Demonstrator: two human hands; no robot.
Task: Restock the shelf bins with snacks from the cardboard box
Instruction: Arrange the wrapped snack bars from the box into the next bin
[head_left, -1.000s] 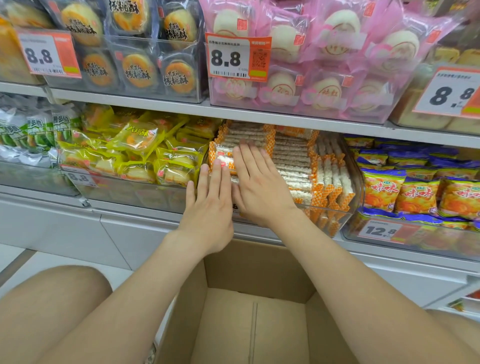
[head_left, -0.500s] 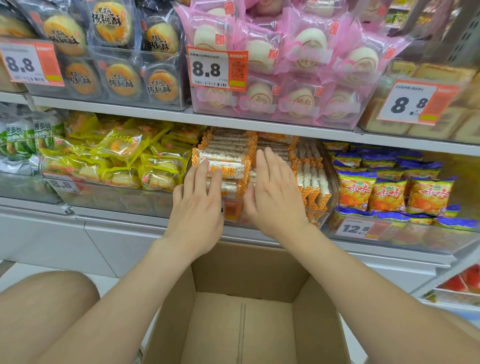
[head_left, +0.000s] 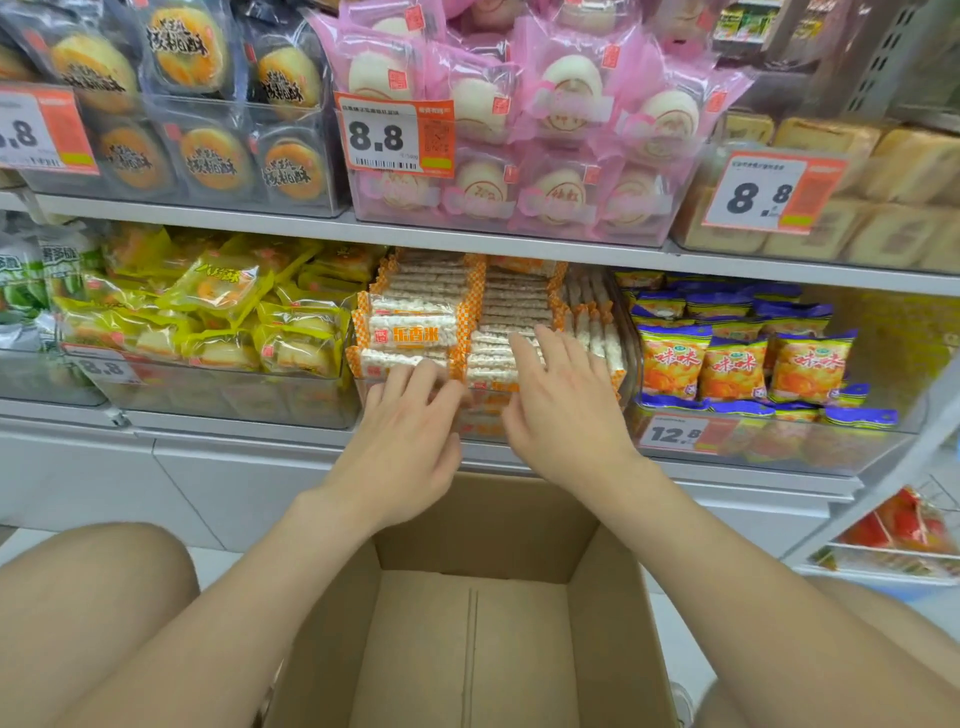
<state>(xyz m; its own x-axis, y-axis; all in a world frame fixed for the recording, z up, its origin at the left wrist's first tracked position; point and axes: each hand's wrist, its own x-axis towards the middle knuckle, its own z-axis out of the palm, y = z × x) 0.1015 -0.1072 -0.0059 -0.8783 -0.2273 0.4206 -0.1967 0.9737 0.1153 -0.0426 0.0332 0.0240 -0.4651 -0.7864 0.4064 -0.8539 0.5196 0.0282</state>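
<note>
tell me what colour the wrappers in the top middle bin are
Pink wrappers, clearest in the head view.

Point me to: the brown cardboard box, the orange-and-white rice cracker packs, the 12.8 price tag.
Brown cardboard box (head_left: 470, 649): head view, bare inner floor.
Orange-and-white rice cracker packs (head_left: 413, 335): head view, front pack's orange label.
12.8 price tag (head_left: 675, 432): head view, printed digits.

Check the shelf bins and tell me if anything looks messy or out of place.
The yellow-wrapped cake packets lie jumbled at all angles in their clear bin, unlike the orange-edged rice cracker packs stacked flat beside them. Nothing looks spilled or torn.
</note>
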